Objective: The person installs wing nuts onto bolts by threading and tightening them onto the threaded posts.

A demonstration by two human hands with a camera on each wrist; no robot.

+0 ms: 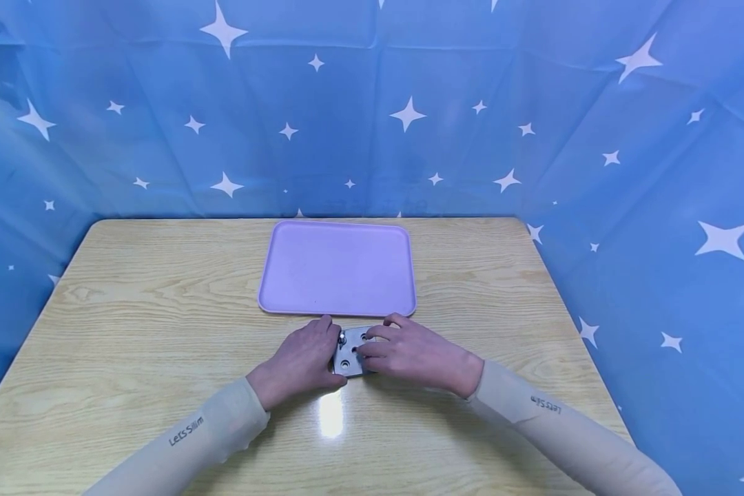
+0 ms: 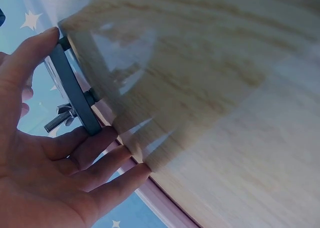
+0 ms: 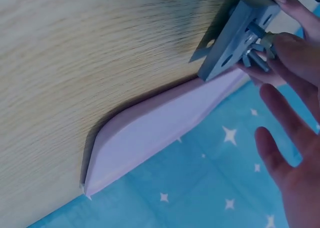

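Observation:
A grey metal plate (image 1: 350, 353) with several holes lies flat in front of me, raised slightly off the table on short feet in the wrist views. My left hand (image 1: 304, 355) grips its left side, thumb at the near corner and index finger at the far one; the other fingertips touch the table. A threaded bolt (image 2: 59, 122) with a nut sticks up from the plate near that hand. My right hand (image 1: 406, 350) is over the plate's right part, thumb and finger pinching a small nut (image 3: 269, 41) on another upright bolt (image 3: 256, 29). Its outer fingers are spread.
Just beyond the plate lies a shallow purple tray (image 1: 337, 269), its near rim close to both hands. The wood-grain table (image 1: 136, 331) reaches back to a blue curtain (image 1: 347, 89) with white stars, which also hangs along the sides.

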